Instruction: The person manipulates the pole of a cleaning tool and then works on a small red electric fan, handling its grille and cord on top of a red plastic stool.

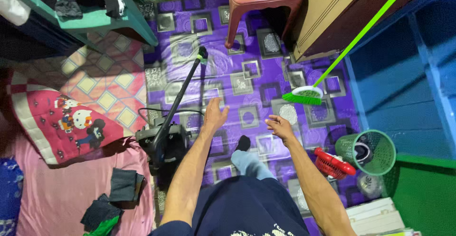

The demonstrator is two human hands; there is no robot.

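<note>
Two bare hands hang over the purple patterned floor [266,65], holding nothing. Left hand [214,115] has its fingers loosely spread, just right of the black vacuum cleaner [164,143]. Right hand [280,126] is slightly curled, fingers apart, near the green broom [304,95] leaning on the blue wall.

So there's a black vacuum cleaner [164,143] sitting on the purple patterned floor, lower left of centre. Its long black wand [183,91] tilts up toward the upper middle of the frame, and a thin black cord [164,111] loops off it.
</note>
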